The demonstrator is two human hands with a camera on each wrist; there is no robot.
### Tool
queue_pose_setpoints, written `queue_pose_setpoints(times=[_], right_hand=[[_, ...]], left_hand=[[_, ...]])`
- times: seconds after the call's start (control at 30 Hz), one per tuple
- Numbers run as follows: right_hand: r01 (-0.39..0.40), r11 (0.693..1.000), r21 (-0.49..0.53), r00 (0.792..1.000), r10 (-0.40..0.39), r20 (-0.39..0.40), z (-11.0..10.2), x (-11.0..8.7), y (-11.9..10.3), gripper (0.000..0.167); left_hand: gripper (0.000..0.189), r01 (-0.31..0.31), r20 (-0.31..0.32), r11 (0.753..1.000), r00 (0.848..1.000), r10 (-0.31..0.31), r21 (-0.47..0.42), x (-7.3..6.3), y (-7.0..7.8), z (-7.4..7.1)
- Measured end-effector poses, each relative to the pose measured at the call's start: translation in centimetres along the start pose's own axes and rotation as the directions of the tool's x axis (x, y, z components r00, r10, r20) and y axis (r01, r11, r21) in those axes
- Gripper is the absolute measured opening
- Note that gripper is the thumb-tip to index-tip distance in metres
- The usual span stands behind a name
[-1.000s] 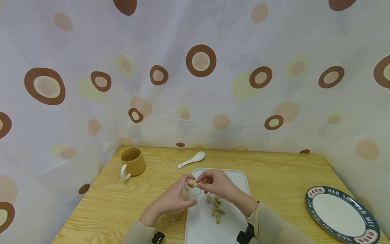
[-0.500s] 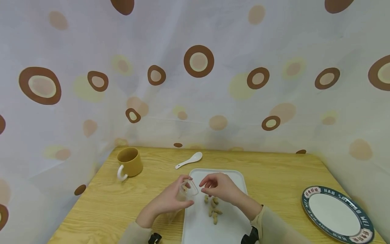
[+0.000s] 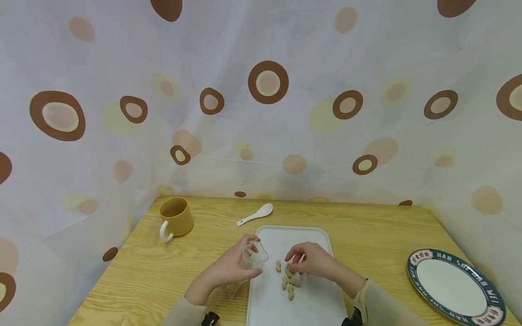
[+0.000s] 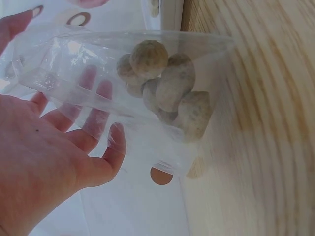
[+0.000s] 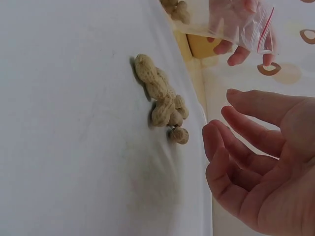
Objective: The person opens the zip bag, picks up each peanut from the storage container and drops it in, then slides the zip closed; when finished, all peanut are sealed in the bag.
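My left hand (image 3: 228, 268) holds a clear zip bag (image 4: 142, 129) by its mouth, over the left side of a white tray (image 3: 271, 312). Several unshelled peanuts (image 4: 172, 83) lie in the bag's low end, seen through the plastic in the left wrist view. On the tray is a loose group of more peanuts (image 5: 156, 87). Just above the far end of that group hovers my right hand (image 3: 316, 261), its fingers loosely bent. Between its thumb and fingers nothing shows in the right wrist view.
A mustard-yellow mug (image 3: 179, 222) with a white handle stands at the back left. Behind the tray lies a white spoon (image 3: 257, 214). At the right edge of the wooden table (image 3: 375, 235) rests an oval plate (image 3: 452, 285) with a dark patterned rim.
A second ago my right hand pinched a peanut at the bag's mouth. It let the peanut go there, then moved right and down over the peanuts on the tray. My left hand stayed put.
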State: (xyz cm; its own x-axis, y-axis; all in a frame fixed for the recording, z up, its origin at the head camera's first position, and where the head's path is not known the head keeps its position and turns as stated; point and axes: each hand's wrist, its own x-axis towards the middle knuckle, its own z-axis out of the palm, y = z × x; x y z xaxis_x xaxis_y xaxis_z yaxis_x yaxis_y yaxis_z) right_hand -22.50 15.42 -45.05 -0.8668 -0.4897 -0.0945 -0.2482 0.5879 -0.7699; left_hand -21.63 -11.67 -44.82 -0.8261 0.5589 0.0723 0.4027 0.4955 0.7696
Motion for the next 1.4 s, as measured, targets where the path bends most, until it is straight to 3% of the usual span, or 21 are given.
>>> queue_pose_setpoints(times=[0.23,0.87,1.13,1.4], right_hand=[[-0.023,1.000,-0.021,1.000,0.023,0.020,0.1,-0.4,1.2,0.015],[-0.034,0.999,-0.014,0.997,0.035,0.071,0.8,-0.2,1.7,0.018],[-0.038,0.999,-0.034,0.999,0.038,0.019,0.8,0.0,1.6,0.016],[-0.020,0.999,-0.032,1.000,0.019,-0.021,0.9,0.2,2.2,0.024]], left_hand=[[0.074,0.004,0.000,1.000,1.000,-0.004,0.013,-0.1,-0.3,0.1],[0.072,-0.002,0.003,1.000,1.000,0.002,0.008,0.0,0.1,0.0],[0.072,0.000,0.000,1.000,1.000,0.000,0.011,0.1,0.1,-0.1],[0.074,0.026,0.000,1.000,1.000,-0.026,0.012,0.0,-0.2,0.0]])
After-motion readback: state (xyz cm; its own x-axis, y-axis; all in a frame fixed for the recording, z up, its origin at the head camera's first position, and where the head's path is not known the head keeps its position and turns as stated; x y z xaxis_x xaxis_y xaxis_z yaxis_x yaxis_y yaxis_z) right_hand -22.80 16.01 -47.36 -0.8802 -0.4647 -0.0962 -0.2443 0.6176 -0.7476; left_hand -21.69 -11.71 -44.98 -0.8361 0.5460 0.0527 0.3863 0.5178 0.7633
